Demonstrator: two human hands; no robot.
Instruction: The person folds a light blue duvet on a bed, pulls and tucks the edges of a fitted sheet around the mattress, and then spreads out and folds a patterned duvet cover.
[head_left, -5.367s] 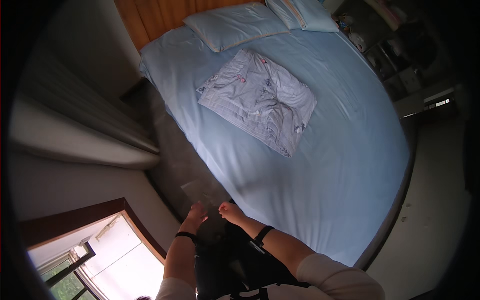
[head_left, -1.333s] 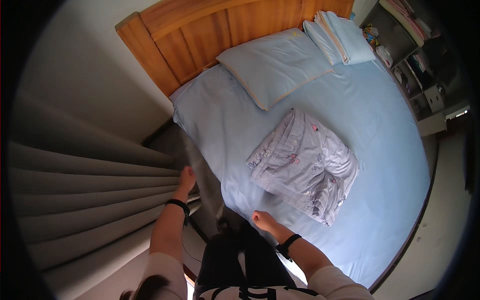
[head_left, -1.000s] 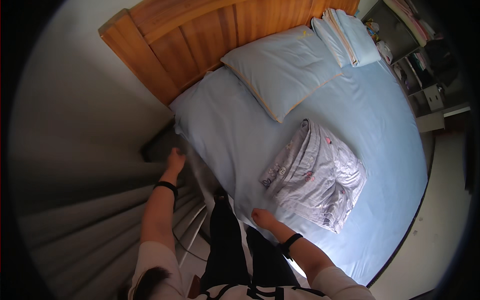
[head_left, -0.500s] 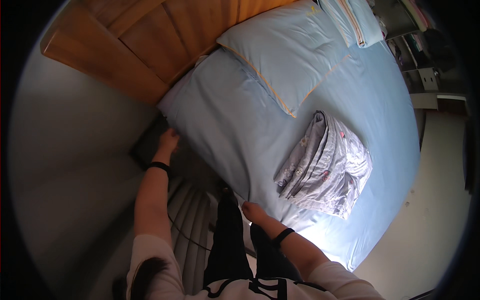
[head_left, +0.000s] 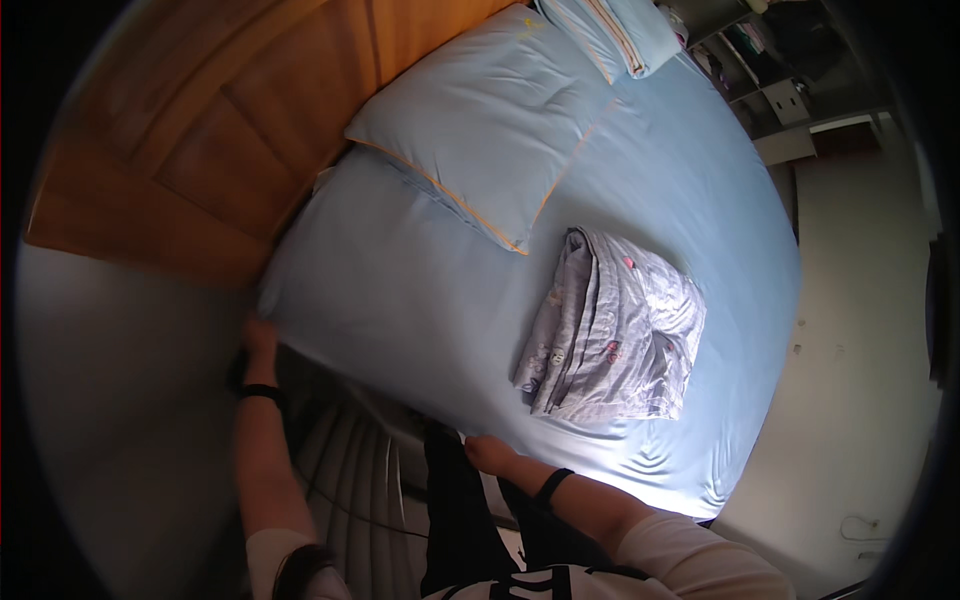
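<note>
A light blue bed sheet (head_left: 390,300) covers the bed. At its near left corner, by the headboard, my left hand (head_left: 260,338) is closed on the sheet's edge; its fingertips are partly hidden and a little blurred. My right hand (head_left: 487,455) is closed on the same edge farther right, just above my legs. Between the two hands the sheet's edge runs fairly straight. A folded grey floral quilt (head_left: 625,335) lies on the sheet, right of the middle. Beyond it, a light blue pillow (head_left: 480,125) with orange piping rests against the headboard.
The wooden headboard (head_left: 230,130) stands at the far left. Folded light blue bedding (head_left: 640,40) lies beyond the pillow. Open shelves (head_left: 760,70) with things in them are at the far right. A ribbed grey surface (head_left: 345,455) and a dark cord are beside my legs.
My left hand has moved left to the sheet's corner, and the near edge now looks straighter and smoother. My right hand stays at the edge. The whole view has turned and shifted.
</note>
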